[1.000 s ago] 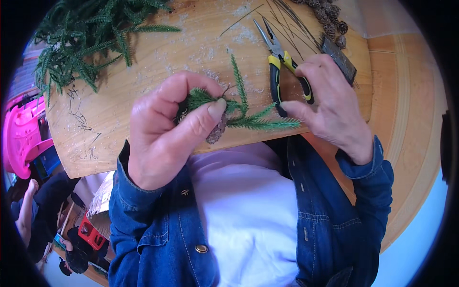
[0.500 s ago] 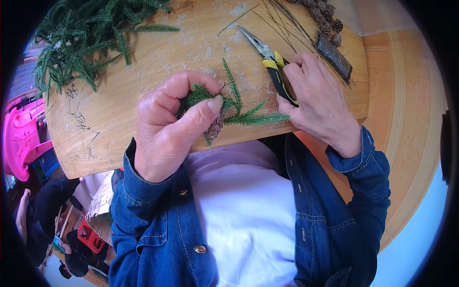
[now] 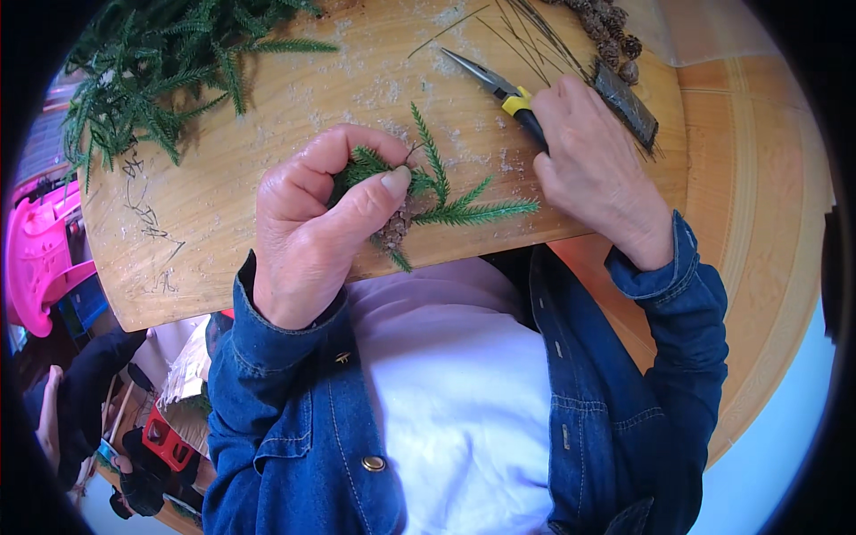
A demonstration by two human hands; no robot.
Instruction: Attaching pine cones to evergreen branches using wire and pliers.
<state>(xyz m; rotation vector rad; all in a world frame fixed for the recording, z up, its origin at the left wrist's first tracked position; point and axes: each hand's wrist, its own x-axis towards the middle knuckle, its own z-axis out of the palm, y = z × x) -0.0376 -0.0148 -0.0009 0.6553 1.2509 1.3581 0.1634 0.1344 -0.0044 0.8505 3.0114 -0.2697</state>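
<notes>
My left hand (image 3: 312,209) is closed, thumb against fingers, around a green needle sprig (image 3: 468,212) and a brown pine cone (image 3: 392,230). Part of both is hidden by the fingers, while the sprig's tips stick out to the right and up. A thin dark wire end shows by the thumb. To the right, my right hand (image 3: 593,152) curls over the handles of the long-nose pliers (image 3: 508,96), which are black and yellow. Their metal jaws point to the upper left, away from me. The hand hides most of the handles.
A heap of green branches (image 3: 169,80) covers the table's far left. Thin wires (image 3: 535,45), pine cones (image 3: 611,40) and a dark wrapped bundle (image 3: 629,107) lie far right. Pale crumbs dot the wooden table (image 3: 223,259). A pink chair (image 3: 40,267) and people stand beyond its left side.
My right hand has moved slightly up and closed over the pliers. Their handles have swung up and right. My left hand keeps its hold, and the sprig and cone have tilted slightly.
</notes>
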